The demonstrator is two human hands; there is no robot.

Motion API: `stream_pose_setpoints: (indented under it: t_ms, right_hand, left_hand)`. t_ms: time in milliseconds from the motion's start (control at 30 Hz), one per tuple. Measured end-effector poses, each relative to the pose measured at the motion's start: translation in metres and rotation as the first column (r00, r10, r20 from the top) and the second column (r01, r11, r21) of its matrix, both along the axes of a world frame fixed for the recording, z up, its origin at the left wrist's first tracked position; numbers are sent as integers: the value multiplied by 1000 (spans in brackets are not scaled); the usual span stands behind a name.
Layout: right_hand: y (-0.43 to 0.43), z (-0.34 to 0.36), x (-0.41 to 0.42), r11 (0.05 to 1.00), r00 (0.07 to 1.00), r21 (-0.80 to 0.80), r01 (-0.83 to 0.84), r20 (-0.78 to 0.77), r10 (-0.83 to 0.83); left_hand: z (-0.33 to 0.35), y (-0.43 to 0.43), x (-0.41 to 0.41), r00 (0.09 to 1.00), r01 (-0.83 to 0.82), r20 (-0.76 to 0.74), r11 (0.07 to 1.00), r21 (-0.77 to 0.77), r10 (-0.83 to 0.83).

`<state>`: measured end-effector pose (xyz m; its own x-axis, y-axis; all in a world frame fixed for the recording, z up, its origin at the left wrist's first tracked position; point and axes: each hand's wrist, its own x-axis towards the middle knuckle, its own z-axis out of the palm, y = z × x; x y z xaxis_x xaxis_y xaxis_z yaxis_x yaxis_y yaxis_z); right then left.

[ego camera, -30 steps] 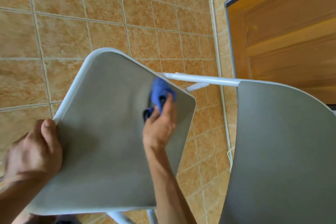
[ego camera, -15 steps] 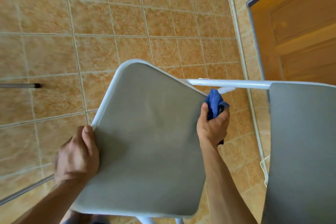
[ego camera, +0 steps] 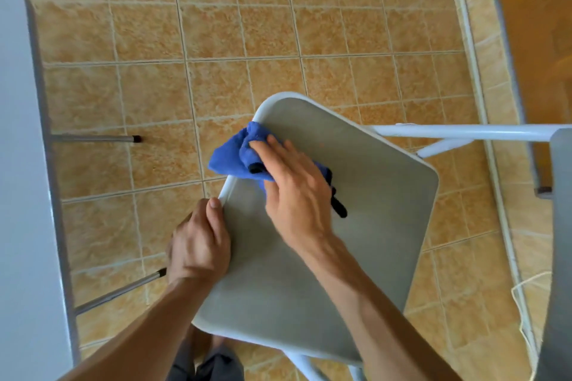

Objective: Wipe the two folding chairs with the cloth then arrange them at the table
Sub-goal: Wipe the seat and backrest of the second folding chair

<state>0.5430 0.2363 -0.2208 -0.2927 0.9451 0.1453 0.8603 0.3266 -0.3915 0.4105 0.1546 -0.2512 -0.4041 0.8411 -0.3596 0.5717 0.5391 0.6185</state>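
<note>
The folding chair [ego camera: 340,241], grey-seated with a white tubular frame, is positioned near the white table [ego camera: 18,164] at left. The blue cloth [ego camera: 232,159] is bunched on the seat's far-left corner, overhanging the rim.

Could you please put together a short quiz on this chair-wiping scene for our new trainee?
1. Which hand presses the blue cloth onto the grey seat?
2. What does the left hand grip? A: the seat's edge. B: the cloth. C: nothing.
3. True or false: the white table stands on the person's right.

Key
1. The right hand.
2. A.
3. False: it stands on the left.
</note>
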Motion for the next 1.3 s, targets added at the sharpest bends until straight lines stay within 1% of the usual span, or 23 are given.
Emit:
stream_pose_setpoints:
  t_ms: [33, 67, 133, 167, 200, 300, 367, 400, 467, 500, 567, 600, 667, 733, 800, 900, 1000, 1100, 1167, 1200, 1233, 1267, 1300]
  right_hand:
    - [15, -1, 18, 999, 999, 22, 28, 26, -28]
    - [34, -3, 35, 992, 992, 38, 124, 29, -125]
    - [68, -1, 53, 917, 916, -14, 398, -37, -399]
    - [78, -1, 51, 876, 875, -45, 480, -50, -482]
    - [80, -3, 41, 868, 868, -45, 494, -37, -495]
    - [45, -2, 6, 948, 948, -40, 315, -24, -316]
    - [-3, 2, -3, 985, 987, -69, 161, 18, -160]
    - [-26, 7, -2, 992, 995, -89, 92, 40, -89]
    - [-58, 19, 7, 990, 996, -133, -54, 65, 63]
    - [-60, 27, 14, 978, 986, -154, -144, 66, 155]
    - [-41, 39, 26, 955, 967, -172, -240, 42, 251]
    - [-23, 42, 27, 965, 975, -156, -210, 36, 218]
    - [15, 44, 22, 996, 996, -90, 14, 92, -5]
    - [37, 34, 5, 966, 967, -91, 240, 112, -230]
    - [31, 25, -18, 939, 944, -123, 320, 120, -307]
    - [-24, 23, -38, 977, 980, -109, 181, 105, -170]
    - [-103, 25, -31, 984, 988, -154, -89, 113, 107]
    - [-160, 26, 3, 881, 903, -311, -356, 129, 410]
    - [-166, 29, 37, 817, 858, -367, -445, 87, 506]
    - [-160, 32, 56, 833, 876, -361, -419, 82, 476]
    - [-148, 35, 77, 888, 927, -337, -312, 97, 363]
    - [-131, 39, 97, 946, 980, -304, -109, 126, 154]
    - [-110, 41, 117, 950, 979, -259, 176, 146, -142]
  left_hand:
    - [-1, 1, 0, 1000, -4, -9, 1000, 7, 4]
    - [-2, 0, 0, 1000, -7, -22, 1000, 14, 8]
    - [-3, -2, -1, 999, -11, -36, 1000, 9, 11]
    - [-4, -2, -1, 999, -8, -31, 1000, 13, 9]
    - [-3, -2, -2, 1000, -6, -24, 1000, 20, 6]
    - [1, -3, -5, 999, 12, 32, 1000, 15, -12]
    - [2, -3, -8, 987, 0, 162, 999, -39, 7]
    - [2, -1, -12, 963, -20, 265, 995, -95, 44]
    - [9, 8, -26, 868, -83, 462, 969, -231, 185]
    - [13, 12, -36, 825, -109, 508, 951, -290, 249]
    - [25, 17, -58, 810, -135, 506, 934, -329, 296]
    - [31, 16, -68, 821, -150, 489, 938, -311, 293]
    - [40, 14, -85, 833, -178, 469, 945, -276, 294]
    - [47, 13, -94, 839, -182, 460, 946, -267, 291]
    - [51, 15, -99, 847, -192, 445, 948, -252, 290]
    - [55, 18, -100, 852, -217, 432, 950, -223, 295]
    - [58, 23, -97, 868, -230, 405, 955, -185, 287]
    - [62, 32, -85, 910, -192, 351, 974, -119, 222]
    - [66, 35, -71, 953, -107, 282, 994, -37, 114]
    - [67, 36, -63, 974, -47, 223, 999, 16, 43]
    - [65, 35, -54, 988, 23, 150, 996, 82, -35]
    - [62, 35, -46, 991, 98, 79, 983, 157, -111]
    - [57, 35, -39, 983, 175, 17, 958, 228, -183]
